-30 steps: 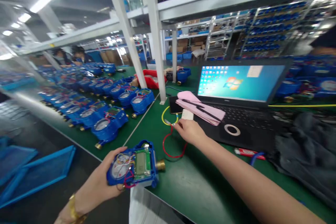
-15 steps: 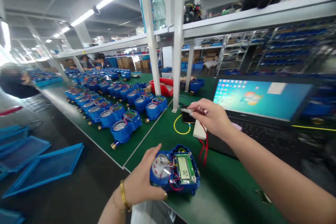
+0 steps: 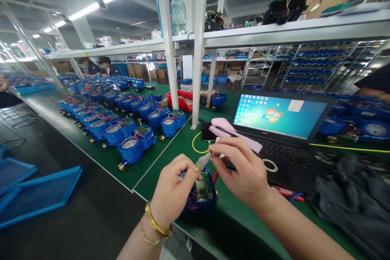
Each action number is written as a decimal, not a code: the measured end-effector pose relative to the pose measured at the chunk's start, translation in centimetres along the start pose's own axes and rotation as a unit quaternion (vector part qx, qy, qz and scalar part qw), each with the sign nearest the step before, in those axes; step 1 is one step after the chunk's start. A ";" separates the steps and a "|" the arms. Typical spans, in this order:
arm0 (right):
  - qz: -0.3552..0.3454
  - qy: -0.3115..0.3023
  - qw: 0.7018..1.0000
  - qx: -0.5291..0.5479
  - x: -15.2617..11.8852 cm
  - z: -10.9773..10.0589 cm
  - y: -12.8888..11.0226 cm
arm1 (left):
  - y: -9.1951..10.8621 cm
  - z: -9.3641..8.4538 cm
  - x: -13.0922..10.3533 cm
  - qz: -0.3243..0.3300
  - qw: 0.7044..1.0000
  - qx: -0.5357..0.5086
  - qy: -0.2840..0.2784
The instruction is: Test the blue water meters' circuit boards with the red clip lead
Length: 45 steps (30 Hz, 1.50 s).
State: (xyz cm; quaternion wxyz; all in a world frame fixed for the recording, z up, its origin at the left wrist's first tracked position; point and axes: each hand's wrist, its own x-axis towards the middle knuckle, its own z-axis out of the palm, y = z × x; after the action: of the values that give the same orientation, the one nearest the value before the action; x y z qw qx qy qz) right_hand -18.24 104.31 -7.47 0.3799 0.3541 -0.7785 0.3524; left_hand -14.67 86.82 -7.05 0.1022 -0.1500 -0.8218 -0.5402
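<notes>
My left hand (image 3: 175, 187), with a gold bangle at the wrist, pinches one end of a small grey-white piece (image 3: 203, 161). The fingers of my right hand (image 3: 242, 168) are closed on its other end, where a bit of red shows. What the piece is I cannot make out. Directly beneath my hands stands a blue water meter (image 3: 210, 202) with its top open, a circuit board and thin wires inside; my hands partly cover it. A red cable (image 3: 215, 176) runs beside the meter, under my right hand.
An open laptop (image 3: 278, 120) stands at the right, with pink paper (image 3: 234, 135), a phone (image 3: 208, 131) and a roll of tape (image 3: 269, 165) near it. Dark cloth (image 3: 353, 199) lies farther right. Rows of blue meters (image 3: 135, 143) fill the left bench. A metal post (image 3: 198, 57) rises behind.
My left hand has left the meter's side and risen over it to pinch the grey-white piece. My right hand has come down and toward me, meeting the left. The view has shifted right.
</notes>
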 end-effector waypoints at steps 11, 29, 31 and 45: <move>0.353 -0.006 0.857 0.376 -2.1 0.2 -0.1 | -1.9 1.1 -1.9 0.093 0.989 0.112 0.036; 0.277 -0.225 0.908 0.218 -4.0 0.8 -0.7 | -5.2 2.2 -4.9 0.089 0.929 0.359 -0.020; 0.269 -0.227 0.911 0.215 -4.0 0.8 -0.7 | -5.2 2.2 -4.9 0.088 0.929 0.359 -0.018; 0.230 -0.236 0.921 0.207 -3.7 0.8 -1.0 | -5.1 2.3 -5.0 0.094 0.925 0.367 -0.025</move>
State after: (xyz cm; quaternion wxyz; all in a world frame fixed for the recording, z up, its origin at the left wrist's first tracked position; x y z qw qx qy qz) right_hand -16.00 104.22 -10.66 0.0118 0.3091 -0.8151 0.4898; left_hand -11.83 86.35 -13.94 0.1794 -0.1921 -0.9469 -0.1852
